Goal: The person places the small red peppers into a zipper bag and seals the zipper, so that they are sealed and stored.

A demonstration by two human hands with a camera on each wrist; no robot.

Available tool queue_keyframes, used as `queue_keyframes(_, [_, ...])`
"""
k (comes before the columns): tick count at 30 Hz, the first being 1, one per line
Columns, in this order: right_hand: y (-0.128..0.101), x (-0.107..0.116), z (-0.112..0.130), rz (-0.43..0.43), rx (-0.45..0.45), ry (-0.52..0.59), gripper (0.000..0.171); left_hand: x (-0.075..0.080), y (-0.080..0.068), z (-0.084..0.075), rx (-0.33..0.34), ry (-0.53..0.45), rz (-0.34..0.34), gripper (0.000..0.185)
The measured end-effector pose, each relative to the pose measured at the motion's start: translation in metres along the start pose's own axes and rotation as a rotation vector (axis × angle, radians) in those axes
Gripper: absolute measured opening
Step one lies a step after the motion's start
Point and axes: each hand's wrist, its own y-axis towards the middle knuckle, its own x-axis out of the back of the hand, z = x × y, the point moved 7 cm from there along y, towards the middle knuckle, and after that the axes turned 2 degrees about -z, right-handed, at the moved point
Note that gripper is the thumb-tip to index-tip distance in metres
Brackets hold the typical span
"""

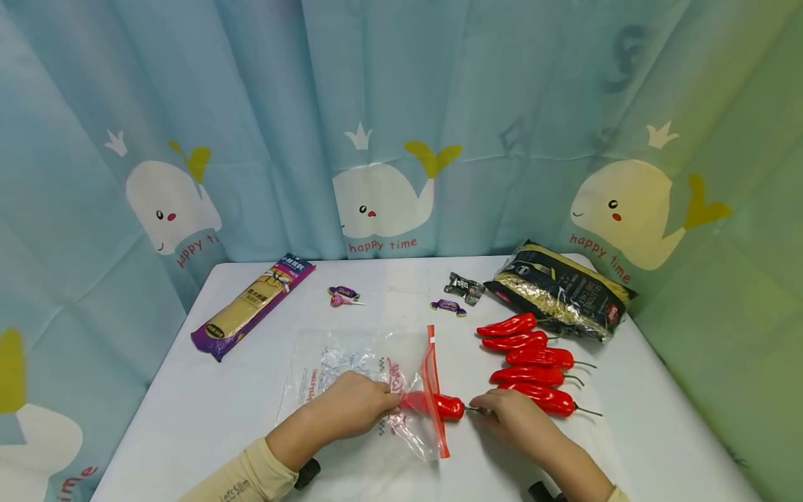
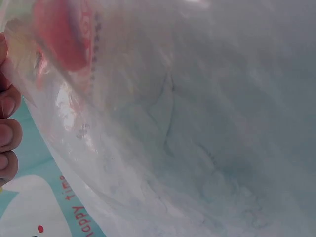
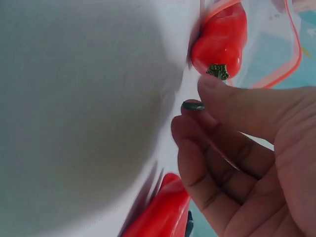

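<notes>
A clear zip bag [image 1: 314, 348] with a red-orange zip edge [image 1: 433, 376] lies across the middle of the table, its mouth facing right. My left hand [image 1: 354, 408] grips the bag's plastic near the mouth; in the left wrist view its fingers [image 2: 7, 136] show at the left edge. A red chili pepper [image 1: 449, 407] lies partly inside the bag, with its stem end sticking out past the zip edge. My right hand [image 1: 517, 418] pinches that pepper's green stem between thumb and fingers, and the stem's tip [image 3: 193, 106] shows in the right wrist view.
Several red chili peppers [image 1: 536, 376] lie in a row on the right, beside my right hand. Behind them is a black-and-gold packet [image 1: 558, 289]. A purple pasta packet [image 1: 254, 307] lies at left. Wrapped candies [image 1: 448, 307] and a lollipop [image 1: 337, 300] lie towards the back.
</notes>
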Motion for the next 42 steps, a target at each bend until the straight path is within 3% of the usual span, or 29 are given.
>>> queue_keyframes(8, [0.022, -0.004, 0.019, -0.081, 0.181, 0.02, 0.018, -0.001, -0.002, -0.002, 0.014, -0.017, 0.045, 0.016])
queue_keyframes(16, [0.047, -0.017, 0.037, -0.086, 0.249, 0.077, 0.016, -0.003, -0.005, -0.003, 0.008, 0.014, 0.026, 0.018])
queue_keyframes(19, [0.047, -0.019, 0.035, -0.086, 0.241, 0.099, 0.014, -0.003, -0.005, -0.004, 0.002, 0.004, 0.016, 0.02])
queue_keyframes(28, [0.034, -0.016, 0.014, -0.029, 0.109, 0.08, 0.009, -0.004, -0.009, -0.001, 0.003, 0.006, 0.005, 0.019])
queue_keyframes(42, [0.058, -0.031, 0.036, -0.039, 0.204, 0.041, 0.004, -0.003, -0.01, -0.004, -0.001, 0.014, -0.017, 0.016])
